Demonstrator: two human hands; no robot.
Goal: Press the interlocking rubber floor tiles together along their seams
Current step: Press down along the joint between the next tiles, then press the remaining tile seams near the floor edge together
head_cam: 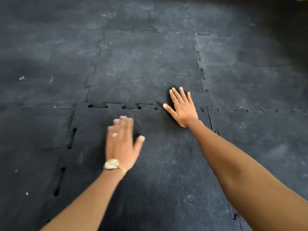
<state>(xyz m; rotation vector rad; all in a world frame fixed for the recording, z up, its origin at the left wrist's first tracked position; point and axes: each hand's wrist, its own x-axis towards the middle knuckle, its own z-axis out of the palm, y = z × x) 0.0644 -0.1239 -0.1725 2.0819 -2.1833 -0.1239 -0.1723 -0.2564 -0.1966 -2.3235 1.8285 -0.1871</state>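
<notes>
Black rubber everywhere, basically: the whole shot is floor tiles with jigsaw edges. Closest to the camera is the near tile, the one both arms reach over; its bottom edge is cut off by the frame, so no idea how far back it runs. Down its left side the left seam isn't closed up, you can see long dark slots where the teeth don't meet the neighbour.

Left hand is over that same tile, fingers straight and flat, nothing in its grip. It's motion-blurred, especially the fingertips, so I can't tell if the palm is actually touching the rubber or floating just above. There's a gold watch on the wrist and a ring on one finger, both smeared too.

Further out, the right hand is sharp: spread wide, palm down, lying right across the front seam where the near tile meets the middle tile. Nothing held there either. The hand covers that bit of the joint. To its left the seam shows little dark gaps between teeth.

Beyond that the tiles look dusty grey, and the far right corner drops into shadow where I can't make out any joints.
</notes>
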